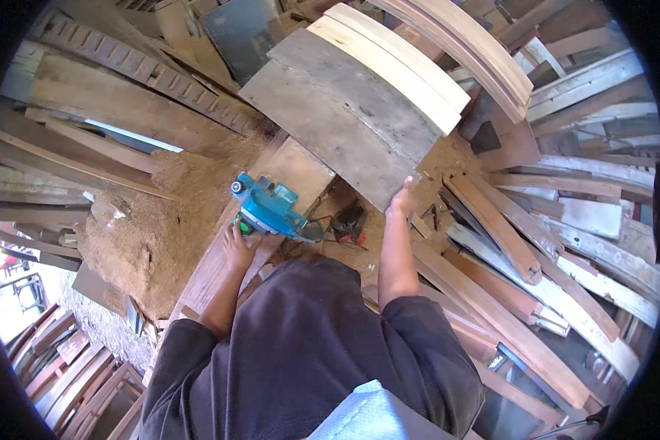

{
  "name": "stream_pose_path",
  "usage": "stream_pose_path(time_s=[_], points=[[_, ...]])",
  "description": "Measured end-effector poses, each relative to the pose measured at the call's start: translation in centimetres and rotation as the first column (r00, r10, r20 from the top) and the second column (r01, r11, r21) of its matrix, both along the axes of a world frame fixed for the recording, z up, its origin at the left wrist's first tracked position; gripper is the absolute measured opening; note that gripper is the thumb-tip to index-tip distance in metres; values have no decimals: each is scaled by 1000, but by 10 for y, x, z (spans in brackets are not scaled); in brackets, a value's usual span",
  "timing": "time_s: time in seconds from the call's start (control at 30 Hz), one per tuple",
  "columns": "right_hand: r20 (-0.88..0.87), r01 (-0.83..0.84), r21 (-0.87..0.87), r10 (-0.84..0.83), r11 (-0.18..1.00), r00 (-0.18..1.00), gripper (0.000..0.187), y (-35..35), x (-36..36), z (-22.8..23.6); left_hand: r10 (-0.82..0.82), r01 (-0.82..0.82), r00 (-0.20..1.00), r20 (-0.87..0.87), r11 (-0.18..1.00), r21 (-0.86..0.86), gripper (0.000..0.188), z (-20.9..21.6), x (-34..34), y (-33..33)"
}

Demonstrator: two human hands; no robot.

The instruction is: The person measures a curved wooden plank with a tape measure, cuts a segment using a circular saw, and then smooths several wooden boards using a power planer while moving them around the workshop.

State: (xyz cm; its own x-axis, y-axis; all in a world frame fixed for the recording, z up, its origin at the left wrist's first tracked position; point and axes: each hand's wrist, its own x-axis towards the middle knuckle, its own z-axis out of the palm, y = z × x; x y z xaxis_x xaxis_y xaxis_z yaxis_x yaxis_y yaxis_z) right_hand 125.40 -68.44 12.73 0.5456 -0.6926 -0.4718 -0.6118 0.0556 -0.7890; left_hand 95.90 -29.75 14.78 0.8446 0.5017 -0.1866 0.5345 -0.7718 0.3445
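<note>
Blue power tool [271, 209] sits on a wooden bench [301, 167], nearer the person than the grey board [319, 128]; left hand [236, 251] is at its near end, whether gripping I cannot tell, while right hand [400, 200] grasps the board's near corner

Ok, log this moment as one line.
Left hand: at blue power tool | Right hand: at end of grey board | Sawdust: left of tool

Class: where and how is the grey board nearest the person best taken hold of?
Probably by its right end, from the person's right: the grey board is long and flat, and the right hand touches that narrow end. A pinch across its edge should suit.
</note>
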Motion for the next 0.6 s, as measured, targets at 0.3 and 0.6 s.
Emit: stream_pose_path(time_s=[0.3, 0.6], points=[[40, 29, -14, -28, 999, 999, 86, 8, 12, -46, 4, -2, 999, 41, 999, -44, 82, 10, 20, 12], [150, -171, -758, 423, 629, 894, 46, 12, -5, 11, 261, -237, 890, 374, 965, -108, 90, 23, -12, 46]])
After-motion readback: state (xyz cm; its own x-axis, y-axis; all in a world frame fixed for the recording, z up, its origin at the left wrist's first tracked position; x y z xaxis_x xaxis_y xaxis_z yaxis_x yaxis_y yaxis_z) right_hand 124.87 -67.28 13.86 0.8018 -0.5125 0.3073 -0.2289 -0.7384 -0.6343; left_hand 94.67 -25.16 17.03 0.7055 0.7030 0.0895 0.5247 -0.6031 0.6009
